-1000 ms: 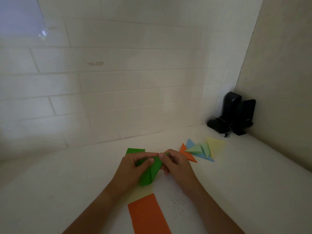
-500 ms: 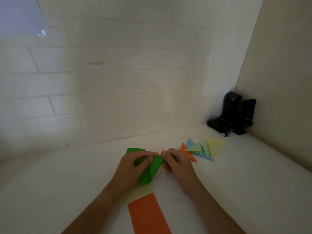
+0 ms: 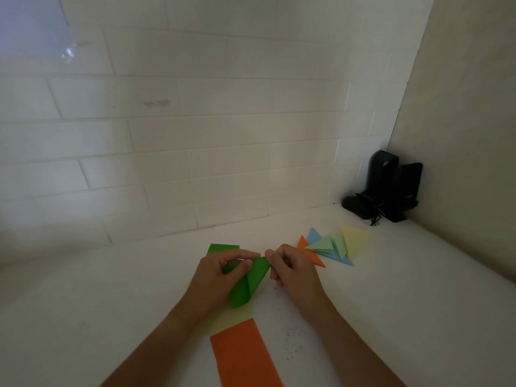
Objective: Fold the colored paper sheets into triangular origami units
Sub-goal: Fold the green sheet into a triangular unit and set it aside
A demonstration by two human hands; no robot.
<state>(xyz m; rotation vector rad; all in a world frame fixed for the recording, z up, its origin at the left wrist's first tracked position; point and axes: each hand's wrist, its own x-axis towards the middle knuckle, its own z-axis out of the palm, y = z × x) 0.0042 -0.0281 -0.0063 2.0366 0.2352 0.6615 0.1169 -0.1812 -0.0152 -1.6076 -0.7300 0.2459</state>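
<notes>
A dark green paper sheet [image 3: 251, 283] is bent over on itself above the white counter, its fold rounded at the near end. My left hand [image 3: 220, 277] pinches its upper left part between thumb and forefinger. My right hand [image 3: 293, 272] pinches the sheet's top right corner with curled fingers. A flat orange sheet [image 3: 243, 356] lies near me, with a pale yellow sheet [image 3: 231, 318] partly under it. Finished triangular units [image 3: 332, 248] in orange, blue, light green and yellow lie in a small pile to the right.
Two black speakers [image 3: 391, 188] with cables stand in the far right corner. A white tiled wall [image 3: 195, 135] runs behind the counter and a plain wall [image 3: 469, 135] closes the right side. Small dark specks [image 3: 293, 339] dot the counter beside the orange sheet.
The right hand has drawn the green sheet's corner slightly right, and the sheet's doubled flap has opened wider. The left hand stays in place.
</notes>
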